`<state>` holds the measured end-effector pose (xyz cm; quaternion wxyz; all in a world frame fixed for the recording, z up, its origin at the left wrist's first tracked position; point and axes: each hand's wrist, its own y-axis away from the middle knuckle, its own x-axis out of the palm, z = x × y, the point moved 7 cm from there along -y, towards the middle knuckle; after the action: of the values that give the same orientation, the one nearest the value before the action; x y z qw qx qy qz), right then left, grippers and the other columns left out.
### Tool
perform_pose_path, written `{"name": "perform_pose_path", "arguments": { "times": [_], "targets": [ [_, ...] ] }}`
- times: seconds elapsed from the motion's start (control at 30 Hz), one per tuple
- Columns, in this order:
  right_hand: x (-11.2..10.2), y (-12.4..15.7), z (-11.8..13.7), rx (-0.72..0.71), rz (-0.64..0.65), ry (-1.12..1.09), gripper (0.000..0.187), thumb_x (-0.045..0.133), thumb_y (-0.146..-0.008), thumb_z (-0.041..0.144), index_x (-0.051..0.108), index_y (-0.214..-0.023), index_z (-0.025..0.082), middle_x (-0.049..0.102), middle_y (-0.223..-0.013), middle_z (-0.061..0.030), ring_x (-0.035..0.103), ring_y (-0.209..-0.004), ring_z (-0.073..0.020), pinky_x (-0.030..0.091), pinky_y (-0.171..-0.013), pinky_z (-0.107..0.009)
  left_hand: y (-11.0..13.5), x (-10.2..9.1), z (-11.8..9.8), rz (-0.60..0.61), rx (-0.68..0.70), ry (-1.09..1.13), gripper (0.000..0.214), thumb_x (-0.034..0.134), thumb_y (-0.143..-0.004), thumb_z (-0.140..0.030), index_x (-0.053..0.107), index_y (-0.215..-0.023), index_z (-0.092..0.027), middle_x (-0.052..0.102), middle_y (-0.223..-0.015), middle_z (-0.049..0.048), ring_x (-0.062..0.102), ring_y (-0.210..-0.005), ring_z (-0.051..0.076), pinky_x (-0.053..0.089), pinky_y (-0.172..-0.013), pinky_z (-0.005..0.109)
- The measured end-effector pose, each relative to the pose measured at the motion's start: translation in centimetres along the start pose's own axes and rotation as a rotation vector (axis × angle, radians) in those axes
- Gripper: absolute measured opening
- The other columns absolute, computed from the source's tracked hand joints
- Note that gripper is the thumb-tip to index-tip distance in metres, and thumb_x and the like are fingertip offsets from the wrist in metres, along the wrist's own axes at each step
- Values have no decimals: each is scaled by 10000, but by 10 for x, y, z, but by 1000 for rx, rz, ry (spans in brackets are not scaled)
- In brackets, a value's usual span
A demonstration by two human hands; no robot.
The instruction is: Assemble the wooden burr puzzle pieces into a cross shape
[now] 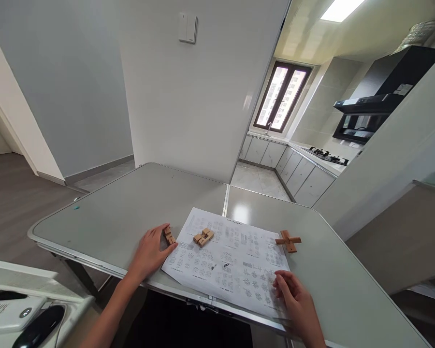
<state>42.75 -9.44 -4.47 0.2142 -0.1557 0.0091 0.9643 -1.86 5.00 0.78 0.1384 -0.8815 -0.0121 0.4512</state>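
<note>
A printed instruction sheet [228, 258] lies on a grey folding table [130, 208]. My left hand [150, 253] rests at the sheet's left edge, fingers around a small wooden puzzle piece [169, 236]. A small cluster of wooden blocks [203, 237] sits on the upper part of the sheet. A cross-shaped wooden puzzle [288, 240] lies at the sheet's upper right corner. My right hand [297, 304] lies on the sheet's lower right corner, fingers loosely curled, holding nothing that I can see.
The table's near edge runs under my wrists. At the lower left stands a white surface with a power bank [10, 314] and a black mouse [39, 326]. A white wall [195, 96] rises behind the table; a kitchen [311, 159] opens at the right.
</note>
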Motion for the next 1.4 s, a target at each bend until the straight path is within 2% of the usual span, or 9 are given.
{"name": "perform_pose_path", "arguments": {
  "times": [0.33, 0.8, 1.03, 1.4],
  "targets": [
    [-1, -1, -3, -9, -4, -10, 500, 651, -838, 694, 692, -992, 220, 688, -742, -12, 627, -645, -193, 535, -617, -278, 6, -7, 3, -18, -95, 110, 695, 637, -841, -665, 538, -1367, -221, 664, -1377, 107, 610, -1275, 327, 474, -1088, 473],
    [0, -1, -2, -6, 0, -24, 542, 645, -827, 727, 685, -995, 214, 686, -760, -17, 624, -648, -195, 525, -612, -274, 7, -9, 1, -55, -74, 114, 676, 669, -817, -657, 572, -1329, -226, 704, -1332, 91, 650, -1243, 321, 509, -1070, 461],
    [0, -1, -2, -6, 11, -15, 495, 633, -855, 696, 666, -994, 222, 685, -766, -14, 615, -658, -194, 524, -624, -277, 7, -10, -1, -38, -95, 114, 680, 662, -819, -660, 562, -1339, -233, 705, -1340, 85, 653, -1249, 322, 522, -1053, 456],
    [-1, -2, -4, -12, -19, -11, 526, 635, -851, 699, 667, -1021, 202, 701, -760, -26, 638, -678, -203, 525, -628, -282, 6, -7, 4, -17, -100, 129, 673, 654, -836, -640, 540, -1361, -234, 666, -1384, 103, 615, -1290, 326, 483, -1097, 480]
  ]
}}
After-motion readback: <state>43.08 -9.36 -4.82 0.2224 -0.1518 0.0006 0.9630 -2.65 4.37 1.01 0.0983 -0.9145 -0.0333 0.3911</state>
